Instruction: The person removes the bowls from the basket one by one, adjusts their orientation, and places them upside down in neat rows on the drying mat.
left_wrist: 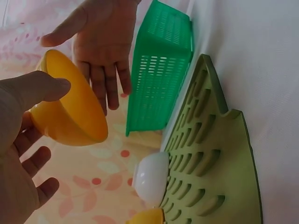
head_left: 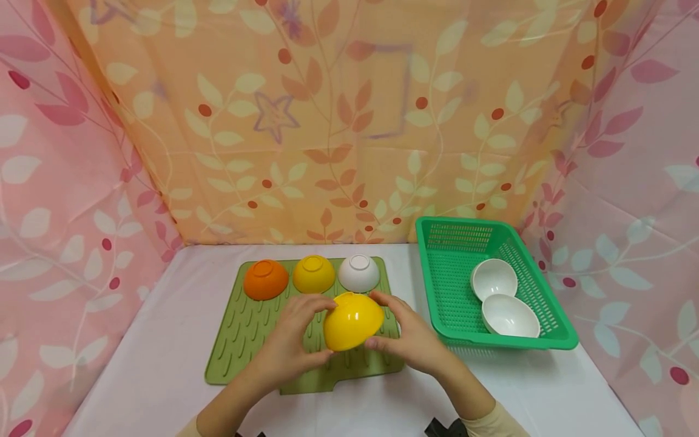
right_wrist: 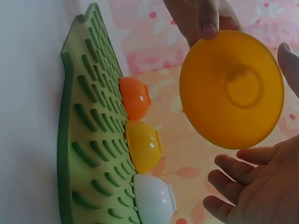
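Over the green drying mat (head_left: pixel 235 352), my left hand (head_left: pixel 286 343) pinches the rim of a yellow bowl (head_left: pixel 354 321), thumb inside and fingers on the outer wall. The bowl is tilted; the right wrist view looks into its hollow (right_wrist: pixel 210 88). My right hand (head_left: pixel 412 340) is around the bowl's other side with fingers spread and fairly straight; in the left wrist view the palm (left_wrist: pixel 105 42) faces the bowl. Upside down along the mat's far edge stand an orange bowl (head_left: pixel 266 282), a second yellow bowl (head_left: pixel 314 276) and a white bowl (head_left: pixel 358 276).
A green basket (head_left: pixel 445 285) stands to the right of the mat. Inside it, at its right side, lie two white bowls (head_left: pixel 494 279), their hollows showing. White cloth (head_left: pixel 147 340) covers the table. Patterned curtains (head_left: pixel 327 121) hang behind and at both sides.
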Demonstrator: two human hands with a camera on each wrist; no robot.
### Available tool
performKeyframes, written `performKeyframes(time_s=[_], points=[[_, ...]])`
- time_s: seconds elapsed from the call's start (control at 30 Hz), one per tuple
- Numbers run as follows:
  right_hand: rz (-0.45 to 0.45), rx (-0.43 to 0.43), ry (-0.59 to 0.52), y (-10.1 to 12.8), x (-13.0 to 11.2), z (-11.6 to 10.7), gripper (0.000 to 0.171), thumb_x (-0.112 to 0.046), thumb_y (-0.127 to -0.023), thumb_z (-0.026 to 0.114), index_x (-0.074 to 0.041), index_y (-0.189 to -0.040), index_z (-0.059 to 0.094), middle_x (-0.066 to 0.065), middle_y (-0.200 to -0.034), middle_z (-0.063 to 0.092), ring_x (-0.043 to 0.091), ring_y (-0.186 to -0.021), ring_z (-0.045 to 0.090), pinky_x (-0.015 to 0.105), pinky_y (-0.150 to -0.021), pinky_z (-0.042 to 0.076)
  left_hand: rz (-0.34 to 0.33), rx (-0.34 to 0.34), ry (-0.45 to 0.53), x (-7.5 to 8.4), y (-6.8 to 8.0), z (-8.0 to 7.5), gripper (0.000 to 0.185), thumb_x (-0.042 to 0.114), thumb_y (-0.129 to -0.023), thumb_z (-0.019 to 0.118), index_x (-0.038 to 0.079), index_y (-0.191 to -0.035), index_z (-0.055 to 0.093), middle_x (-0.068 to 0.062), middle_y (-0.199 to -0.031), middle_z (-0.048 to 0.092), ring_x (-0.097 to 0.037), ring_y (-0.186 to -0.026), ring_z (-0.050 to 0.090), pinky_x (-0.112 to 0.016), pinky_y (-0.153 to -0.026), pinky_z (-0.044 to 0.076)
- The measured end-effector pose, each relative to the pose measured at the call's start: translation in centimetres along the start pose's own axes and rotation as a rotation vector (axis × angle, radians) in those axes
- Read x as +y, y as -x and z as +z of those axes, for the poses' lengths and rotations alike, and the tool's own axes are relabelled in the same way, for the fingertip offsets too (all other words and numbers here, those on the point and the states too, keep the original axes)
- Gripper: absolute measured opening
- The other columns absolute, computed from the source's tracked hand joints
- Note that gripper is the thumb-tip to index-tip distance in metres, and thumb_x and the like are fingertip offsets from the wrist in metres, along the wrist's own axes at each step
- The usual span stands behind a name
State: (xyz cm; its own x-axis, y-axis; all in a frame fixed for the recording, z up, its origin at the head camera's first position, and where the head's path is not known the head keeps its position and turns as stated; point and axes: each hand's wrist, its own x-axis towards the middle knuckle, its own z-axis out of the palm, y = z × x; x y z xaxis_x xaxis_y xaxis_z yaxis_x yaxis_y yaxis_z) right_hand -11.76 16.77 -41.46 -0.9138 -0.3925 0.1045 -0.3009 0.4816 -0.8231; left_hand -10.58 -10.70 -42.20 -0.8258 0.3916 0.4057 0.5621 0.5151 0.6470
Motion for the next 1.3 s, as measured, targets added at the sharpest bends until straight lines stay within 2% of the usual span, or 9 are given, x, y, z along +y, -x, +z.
performKeyframes(time_s=[0.2,0.37,0.5,0.63,0.8,0.9,1.07,1.3], points=[[0.074,-0.035,-0.039,-0.1,0.1,0.3,0.096,-0.048,-0.078,0.087,-0.016,-0.156,0.042,0.003,-0.156,0.047,0.033,-0.145,0.041,0.069,-0.114,0.029,0.102,-0.009,-0.049,0.0,-0.1,0.0,0.081,0.013,-0.067,0.096,0.030,-0.134,0.054,0.017,-0.140,0.051,-0.014,-0.134,0.040,-0.052,-0.110,0.037],[0.056,-0.037,-0.064,-0.1,0.3,0.4,0.093,-0.045,-0.076,0.090,-0.020,-0.153,0.045,-0.002,-0.152,0.050,0.029,-0.142,0.044,0.067,-0.115,0.030,0.128,-0.007,-0.055,0.0,0.0,0.0,0.083,0.010,-0.065,0.096,0.030,-0.134,0.055,0.017,-0.140,0.051,-0.014,-0.133,0.040,-0.050,-0.111,0.033],[0.041,-0.020,-0.124,-0.1,0.4,0.4,0.088,-0.043,-0.076,0.091,-0.023,-0.150,0.048,-0.004,-0.147,0.055,0.027,-0.139,0.048,0.068,-0.115,0.028,0.125,0.000,-0.048,0.1,0.1,0.0,0.086,0.009,-0.067,0.097,0.030,-0.138,0.054,0.016,-0.144,0.050,-0.016,-0.136,0.039,-0.051,-0.111,0.032],[0.017,0.011,-0.198,-0.2,0.4,0.5,0.086,-0.040,-0.075,0.092,-0.026,-0.148,0.050,-0.005,-0.144,0.058,0.026,-0.137,0.048,0.070,-0.116,0.024,0.044,-0.002,0.008,0.3,0.1,-0.1,0.097,0.011,-0.069,0.096,0.035,-0.149,0.045,0.014,-0.152,0.043,-0.019,-0.141,0.036,-0.056,-0.113,0.037],[-0.027,0.040,-0.244,-0.1,0.4,0.7,0.087,-0.037,-0.075,0.092,-0.027,-0.149,0.049,-0.005,-0.145,0.057,0.027,-0.139,0.046,0.071,-0.116,0.023,-0.172,-0.066,0.186,0.3,0.0,-0.4,0.101,0.030,-0.071,0.096,0.045,-0.151,0.037,0.018,-0.154,0.040,-0.016,-0.140,0.039,-0.057,-0.112,0.040],[-0.056,0.043,-0.278,0.0,0.5,0.8,0.089,-0.035,-0.075,0.093,-0.025,-0.151,0.047,-0.004,-0.147,0.055,0.028,-0.140,0.044,0.071,-0.116,0.022,-0.258,-0.123,0.276,0.2,-0.2,-0.7,0.100,0.042,-0.069,0.095,0.044,-0.152,0.039,0.018,-0.151,0.044,-0.014,-0.138,0.042,-0.054,-0.111,0.040],[-0.098,0.028,-0.327,0.0,0.7,1.2,0.090,-0.034,-0.076,0.092,-0.023,-0.153,0.045,-0.003,-0.150,0.052,0.029,-0.144,0.039,0.074,-0.117,0.016,-0.289,-0.169,0.329,0.0,-0.3,-0.8,0.099,0.042,-0.070,0.094,0.038,-0.153,0.041,0.014,-0.146,0.050,-0.012,-0.135,0.046,-0.048,-0.108,0.041],[-0.112,0.006,-0.348,-0.1,0.7,1.7,0.092,-0.034,-0.078,0.091,-0.022,-0.155,0.042,-0.001,-0.154,0.047,0.030,-0.148,0.034,0.073,-0.118,0.013,-0.299,-0.177,0.368,-0.3,-0.4,-1.0,0.094,0.040,-0.070,0.095,0.038,-0.150,0.045,0.012,-0.143,0.053,-0.015,-0.133,0.048,-0.054,-0.109,0.039]])
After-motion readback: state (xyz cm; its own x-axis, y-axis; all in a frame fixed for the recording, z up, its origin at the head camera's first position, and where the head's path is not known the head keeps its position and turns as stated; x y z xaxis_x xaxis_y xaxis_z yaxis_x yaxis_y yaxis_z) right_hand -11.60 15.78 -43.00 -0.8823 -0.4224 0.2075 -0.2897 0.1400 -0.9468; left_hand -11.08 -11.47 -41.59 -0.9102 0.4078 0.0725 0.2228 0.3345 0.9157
